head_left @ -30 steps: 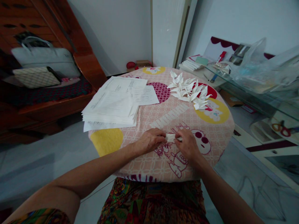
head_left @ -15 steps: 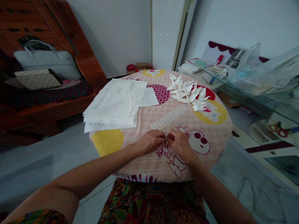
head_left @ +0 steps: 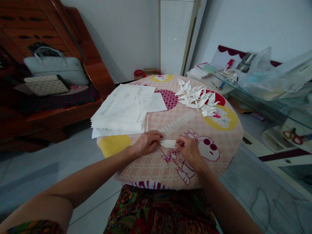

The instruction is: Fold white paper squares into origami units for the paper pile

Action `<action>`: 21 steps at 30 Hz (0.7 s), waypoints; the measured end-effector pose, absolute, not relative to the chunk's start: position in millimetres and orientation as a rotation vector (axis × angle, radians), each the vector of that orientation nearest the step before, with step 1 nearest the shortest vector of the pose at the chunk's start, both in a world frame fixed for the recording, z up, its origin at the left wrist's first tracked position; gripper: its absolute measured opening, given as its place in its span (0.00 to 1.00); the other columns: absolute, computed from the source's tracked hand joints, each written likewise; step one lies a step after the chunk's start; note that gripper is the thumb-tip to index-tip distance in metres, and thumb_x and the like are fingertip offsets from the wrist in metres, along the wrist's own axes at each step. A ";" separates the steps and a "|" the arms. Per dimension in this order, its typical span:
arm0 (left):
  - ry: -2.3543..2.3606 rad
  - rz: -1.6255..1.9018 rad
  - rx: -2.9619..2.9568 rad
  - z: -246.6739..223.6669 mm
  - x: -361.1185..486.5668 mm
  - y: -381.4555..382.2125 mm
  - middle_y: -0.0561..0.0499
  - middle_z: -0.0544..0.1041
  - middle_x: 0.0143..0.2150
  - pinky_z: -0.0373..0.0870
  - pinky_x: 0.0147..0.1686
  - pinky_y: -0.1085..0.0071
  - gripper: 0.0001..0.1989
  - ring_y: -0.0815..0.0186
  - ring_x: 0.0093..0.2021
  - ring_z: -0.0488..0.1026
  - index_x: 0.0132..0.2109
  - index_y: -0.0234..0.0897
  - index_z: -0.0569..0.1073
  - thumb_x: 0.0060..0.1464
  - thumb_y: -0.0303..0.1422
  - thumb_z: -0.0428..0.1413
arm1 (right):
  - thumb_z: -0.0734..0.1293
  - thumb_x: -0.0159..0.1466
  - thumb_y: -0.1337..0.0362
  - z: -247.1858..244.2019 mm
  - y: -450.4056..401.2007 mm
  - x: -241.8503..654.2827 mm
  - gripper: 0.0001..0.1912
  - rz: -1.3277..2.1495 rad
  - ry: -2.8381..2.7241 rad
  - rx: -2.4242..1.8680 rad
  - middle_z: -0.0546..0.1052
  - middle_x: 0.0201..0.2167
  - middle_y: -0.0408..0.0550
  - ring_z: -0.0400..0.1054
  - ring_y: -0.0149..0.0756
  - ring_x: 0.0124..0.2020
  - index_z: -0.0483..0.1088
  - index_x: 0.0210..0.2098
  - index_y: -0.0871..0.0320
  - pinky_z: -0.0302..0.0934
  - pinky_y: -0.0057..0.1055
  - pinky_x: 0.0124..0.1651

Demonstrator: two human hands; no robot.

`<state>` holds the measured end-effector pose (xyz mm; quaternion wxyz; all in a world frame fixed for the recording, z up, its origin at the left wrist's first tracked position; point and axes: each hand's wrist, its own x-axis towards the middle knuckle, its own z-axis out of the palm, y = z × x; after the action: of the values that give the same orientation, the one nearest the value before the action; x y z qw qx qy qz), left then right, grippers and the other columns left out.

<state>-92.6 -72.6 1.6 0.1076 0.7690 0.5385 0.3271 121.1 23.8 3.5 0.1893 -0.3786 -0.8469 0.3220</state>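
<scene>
Between my two hands a small folded piece of white paper [head_left: 168, 143] is stretched just above the tablecloth. My left hand [head_left: 149, 142] pinches its left end, and my right hand [head_left: 187, 148] pinches its right end. Beyond them a row of pale paper strips [head_left: 179, 123] runs diagonally over the cloth. Several folded white paper cranes [head_left: 197, 97] are clustered at the back right of the round table [head_left: 151, 165]. To the left lies a thick stack of printed sheets [head_left: 119, 110].
At the right, a glass shelf [head_left: 268, 104] bears plastic bags [head_left: 260, 71], with orange-handled scissors [head_left: 293, 136] below. A wooden bench [head_left: 90, 71] at the left holds a light grey handbag [head_left: 58, 68]. Papers [head_left: 201, 71] lie behind the table's right side.
My hands have moved apart, my left hand going left, and the white paper now shows between them. The whole view has shifted slightly.
</scene>
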 end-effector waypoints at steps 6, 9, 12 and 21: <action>1.707 0.566 2.264 12.3 -62.3 -36.1 0.44 0.77 0.44 0.68 0.47 0.65 0.15 0.57 0.47 0.73 0.47 0.34 0.76 0.55 0.37 0.59 | 0.68 0.55 0.73 3.6 20.4 123.9 0.06 0.767 -2.400 -1.102 0.76 0.26 0.45 0.70 0.36 0.29 0.72 0.33 0.59 0.58 0.29 0.35; 1.765 0.482 2.231 10.8 -50.2 -25.3 0.45 0.77 0.43 0.66 0.44 0.68 0.14 0.58 0.45 0.73 0.45 0.34 0.75 0.51 0.35 0.62 | 0.70 0.57 0.70 5.7 16.4 128.5 0.09 0.486 -2.462 -1.175 0.78 0.31 0.50 0.71 0.40 0.34 0.73 0.39 0.60 0.58 0.32 0.37; 1.759 0.414 2.145 10.5 -49.4 -17.1 0.47 0.78 0.38 0.62 0.37 0.71 0.14 0.60 0.39 0.73 0.42 0.35 0.77 0.47 0.35 0.64 | 0.71 0.59 0.64 10.4 18.9 134.2 0.14 0.266 -2.549 -1.223 0.79 0.37 0.54 0.72 0.45 0.39 0.73 0.44 0.60 0.58 0.33 0.38; 1.498 0.638 1.816 32.0 -93.9 26.0 0.56 0.71 0.24 0.54 0.27 0.74 0.11 0.70 0.26 0.64 0.30 0.33 0.75 0.45 0.37 0.62 | 0.70 0.59 0.56 41.0 96.2 121.2 0.17 0.700 -2.601 -0.799 0.78 0.40 0.51 0.70 0.40 0.40 0.76 0.44 0.59 0.59 0.31 0.40</action>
<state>-93.9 26.0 32.0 0.3441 0.6992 0.5765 0.2456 121.2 96.2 41.0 0.1653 -0.2806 -0.9129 0.2459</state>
